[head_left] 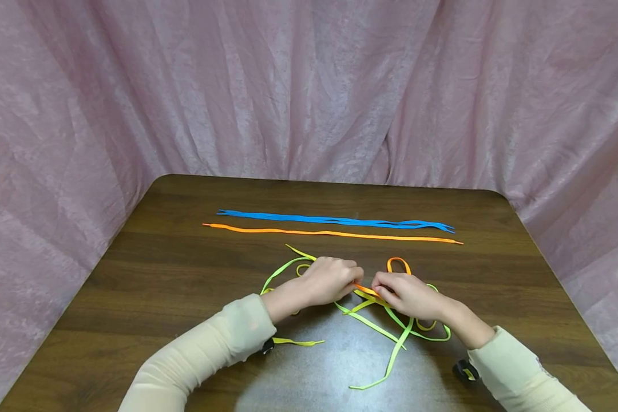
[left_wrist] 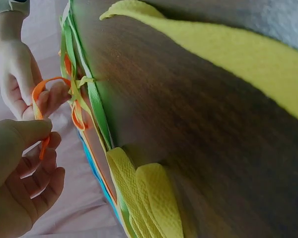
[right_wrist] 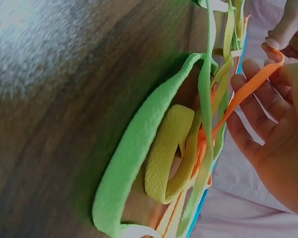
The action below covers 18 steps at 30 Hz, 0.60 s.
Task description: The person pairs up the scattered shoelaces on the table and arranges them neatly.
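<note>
The left hand and right hand each pinch a flat orange lace over the near part of the desk; a light pinch should help stop twists. Curly green laces and yellow laces, with a bumpy weave, lie below, and on the far side a straight orange lace and blue laces stretch left to right.

In the head view, the left hand hides parts of the orange lace and green laces; the bottom edge crops both sleeves. The blue laces overlap too closely to count. The left wrist view crops a yellow lace.
</note>
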{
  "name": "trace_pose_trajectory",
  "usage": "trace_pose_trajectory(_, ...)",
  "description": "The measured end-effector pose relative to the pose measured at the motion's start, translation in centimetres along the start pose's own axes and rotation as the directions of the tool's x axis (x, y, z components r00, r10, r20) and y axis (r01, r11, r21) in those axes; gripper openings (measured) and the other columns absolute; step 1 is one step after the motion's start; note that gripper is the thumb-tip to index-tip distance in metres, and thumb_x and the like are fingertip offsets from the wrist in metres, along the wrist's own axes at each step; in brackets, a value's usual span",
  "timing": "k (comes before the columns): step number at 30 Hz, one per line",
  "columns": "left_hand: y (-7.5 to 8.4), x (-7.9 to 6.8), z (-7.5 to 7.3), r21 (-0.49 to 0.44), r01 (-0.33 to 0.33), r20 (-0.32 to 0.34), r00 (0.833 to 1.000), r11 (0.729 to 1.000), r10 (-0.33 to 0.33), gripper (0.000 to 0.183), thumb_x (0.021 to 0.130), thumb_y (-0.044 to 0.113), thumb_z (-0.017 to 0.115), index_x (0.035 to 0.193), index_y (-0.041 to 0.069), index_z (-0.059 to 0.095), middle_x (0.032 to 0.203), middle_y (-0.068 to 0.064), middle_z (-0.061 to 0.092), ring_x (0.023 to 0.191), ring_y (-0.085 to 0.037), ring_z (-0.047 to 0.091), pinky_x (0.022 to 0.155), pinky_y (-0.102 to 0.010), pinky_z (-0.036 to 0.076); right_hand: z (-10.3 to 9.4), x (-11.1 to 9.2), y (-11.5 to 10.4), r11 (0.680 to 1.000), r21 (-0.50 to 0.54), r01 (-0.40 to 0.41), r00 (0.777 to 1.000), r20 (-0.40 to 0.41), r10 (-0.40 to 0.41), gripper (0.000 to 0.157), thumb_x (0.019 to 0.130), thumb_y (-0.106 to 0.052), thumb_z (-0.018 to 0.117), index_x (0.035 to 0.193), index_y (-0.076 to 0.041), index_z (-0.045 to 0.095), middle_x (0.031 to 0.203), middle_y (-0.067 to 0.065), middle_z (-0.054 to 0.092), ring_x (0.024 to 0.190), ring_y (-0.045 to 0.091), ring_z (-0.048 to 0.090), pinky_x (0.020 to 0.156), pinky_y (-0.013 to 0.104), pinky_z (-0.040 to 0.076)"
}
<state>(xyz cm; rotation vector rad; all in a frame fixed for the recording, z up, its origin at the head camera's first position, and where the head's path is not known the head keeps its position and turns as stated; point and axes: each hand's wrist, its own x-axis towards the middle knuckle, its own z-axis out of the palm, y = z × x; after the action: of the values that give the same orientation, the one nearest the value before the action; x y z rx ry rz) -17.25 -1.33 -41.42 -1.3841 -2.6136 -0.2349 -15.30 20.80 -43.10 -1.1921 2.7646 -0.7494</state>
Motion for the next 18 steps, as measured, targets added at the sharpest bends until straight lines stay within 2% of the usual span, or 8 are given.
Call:
trace_pose_trajectory(5, -0.2, -0.1, -0.2, -0.012, 0.004, 0.000, 1.000, 1.000, -0.004, 0.012, 0.082, 0.015, 0.064, 0.074, 0.022, 0.060, 0.070, 0.011, 0.051, 0.054, -0.004, 0.045, 0.043, -0.019, 0.031, -0.3, 0.0, -0.1, 0.998, 0.057, -0.031, 0.999, 0.026, 0.030, 0.010, 0.093, -0.011, 0.052, 0.090, -0.020, 0.053, 0.069, -0.014, 0.047, 0.060, -0.002, 0.042, 0.057, 0.018, 0.039)
trace_pose_trajectory(10, -0.4, -0.5, -0.2, -0.011, 0.017, 0.008, 1.000, 1.000, -0.017, 0.010, 0.082, 0.017, 0.065, 0.075, 0.022, 0.060, 0.070, 0.010, 0.053, 0.056, -0.006, 0.049, 0.044, -0.021, 0.033, -0.4, 0.0, -0.1, 0.999, 0.045, 0.005, 1.000, 0.030, -0.007, 0.011, 0.093, -0.011, 0.051, 0.095, -0.017, 0.061, 0.081, -0.010, 0.058, 0.068, -0.001, 0.046, 0.064, 0.020, 0.042)
trace_pose_trajectory(18, -1.0, -1.3, -0.6, -0.027, 0.026, 0.021, 0.999, 0.999, -0.026, 0.008, 0.082, 0.019, 0.067, 0.077, 0.020, 0.061, 0.071, 0.009, 0.054, 0.056, -0.005, 0.047, 0.046, -0.019, 0.033, -0.1, 0.0, 0.0, 0.998, 0.023, 0.067, 0.998, 0.004, -0.067, 0.010, 0.091, -0.012, 0.055, 0.084, -0.018, 0.058, 0.077, -0.015, 0.048, 0.065, -0.001, 0.041, 0.060, 0.017, 0.039)
